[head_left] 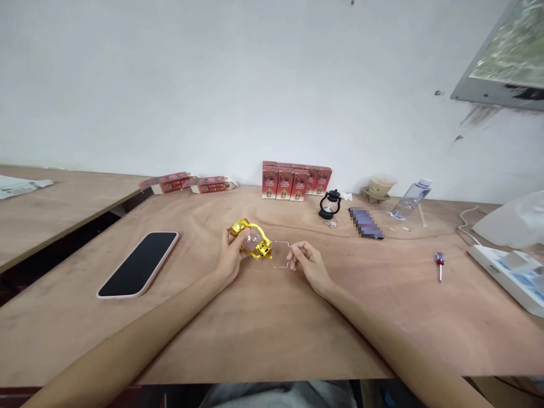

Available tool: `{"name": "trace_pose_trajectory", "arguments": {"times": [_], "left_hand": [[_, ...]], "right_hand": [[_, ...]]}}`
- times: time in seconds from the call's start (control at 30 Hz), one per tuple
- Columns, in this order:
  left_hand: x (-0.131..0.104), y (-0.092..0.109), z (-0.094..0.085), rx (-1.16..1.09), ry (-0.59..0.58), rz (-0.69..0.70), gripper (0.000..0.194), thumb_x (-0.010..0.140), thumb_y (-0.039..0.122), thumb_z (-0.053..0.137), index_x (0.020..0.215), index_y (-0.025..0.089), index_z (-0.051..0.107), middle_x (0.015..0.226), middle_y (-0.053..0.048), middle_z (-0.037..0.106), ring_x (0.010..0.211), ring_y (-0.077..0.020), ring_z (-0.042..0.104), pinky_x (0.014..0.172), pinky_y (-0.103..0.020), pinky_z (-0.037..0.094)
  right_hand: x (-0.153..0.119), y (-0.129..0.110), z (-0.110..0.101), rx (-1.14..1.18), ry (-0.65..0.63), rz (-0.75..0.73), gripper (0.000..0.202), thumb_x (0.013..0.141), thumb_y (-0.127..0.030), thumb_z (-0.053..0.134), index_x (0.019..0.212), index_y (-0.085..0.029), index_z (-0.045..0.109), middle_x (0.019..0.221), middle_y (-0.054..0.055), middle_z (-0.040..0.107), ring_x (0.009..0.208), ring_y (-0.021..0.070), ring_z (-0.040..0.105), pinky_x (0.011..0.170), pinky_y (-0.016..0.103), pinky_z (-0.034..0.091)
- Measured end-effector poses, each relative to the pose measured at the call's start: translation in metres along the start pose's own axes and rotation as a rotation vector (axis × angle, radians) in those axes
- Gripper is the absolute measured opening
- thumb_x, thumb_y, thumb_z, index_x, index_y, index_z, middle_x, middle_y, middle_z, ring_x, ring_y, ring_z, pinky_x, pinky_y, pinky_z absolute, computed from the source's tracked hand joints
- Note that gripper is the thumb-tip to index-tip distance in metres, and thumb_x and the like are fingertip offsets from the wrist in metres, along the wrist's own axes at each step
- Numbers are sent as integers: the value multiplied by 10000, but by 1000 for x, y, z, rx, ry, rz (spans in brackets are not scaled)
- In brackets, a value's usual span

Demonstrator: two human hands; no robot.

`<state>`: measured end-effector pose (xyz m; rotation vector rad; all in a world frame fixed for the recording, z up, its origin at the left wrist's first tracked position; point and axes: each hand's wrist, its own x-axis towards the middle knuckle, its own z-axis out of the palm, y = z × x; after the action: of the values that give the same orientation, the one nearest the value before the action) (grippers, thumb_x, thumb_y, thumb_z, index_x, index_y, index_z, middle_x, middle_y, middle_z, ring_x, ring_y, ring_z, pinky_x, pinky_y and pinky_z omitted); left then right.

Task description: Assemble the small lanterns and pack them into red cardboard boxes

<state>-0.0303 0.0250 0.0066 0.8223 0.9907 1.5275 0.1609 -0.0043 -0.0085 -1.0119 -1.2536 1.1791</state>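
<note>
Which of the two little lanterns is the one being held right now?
The gold lantern, gripped by the left hand; the other lantern is black and stands upright on the table.

your two bare forearms reaching in from the lower corners, your left hand (232, 253) angled inward with fingers and thumb closed in a grip, your right hand (309, 263) facing it, thumb and fingertips pinched, hands apart
</note>
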Motion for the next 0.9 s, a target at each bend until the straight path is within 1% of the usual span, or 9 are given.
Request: {"name": "trace_pose_trajectory", "arguments": {"times": [0.1,0.27,0.43,0.63,0.77,0.9], "left_hand": [[-2,0,2,-7,22,-49,444,589,385,760,909,210,507,911,3,566,755,-138,577,596,-288,546],[-3,-2,2,-4,3,-10,425,598,372,762,916,212,529,898,8,563,782,-144,576,605,-278,547],[-3,-2,2,-1,-11,-8,410,608,379,754,922,205,557,897,4,579,793,-153,582,615,-287,546],[-3,1,2,-15,12,-30,415,600,375,763,900,202,536,881,9,591,749,-135,592,627,-291,553],[-6,0,3,-39,7,-62,418,611,381,758,911,211,521,887,16,592,742,-125,597,643,-290,553],[-7,-3,4,-66,-4,-64,397,626,372,753,882,218,492,851,35,589,755,-123,608,678,-299,551]], "right_hand": [[-1,1,1,50,-4,20,378,700,-542,656,753,-189,530,675,-21,623,496,84,558,509,239,448],[-3,-1,2,100,-36,59,379,688,-521,684,758,-184,526,686,-19,643,542,97,607,543,243,486],[-5,-2,5,97,-71,55,365,710,-515,668,751,-184,519,671,-19,646,556,106,628,580,265,524],[-6,1,8,96,-97,41,383,703,-535,669,740,-191,502,673,-21,637,579,123,644,614,300,557],[-6,1,9,85,-96,13,378,713,-539,660,738,-197,499,688,-17,634,618,131,649,646,313,560],[-6,0,10,78,-104,-2,366,723,-527,658,745,-193,510,700,-11,630,659,138,655,663,317,558]]}}
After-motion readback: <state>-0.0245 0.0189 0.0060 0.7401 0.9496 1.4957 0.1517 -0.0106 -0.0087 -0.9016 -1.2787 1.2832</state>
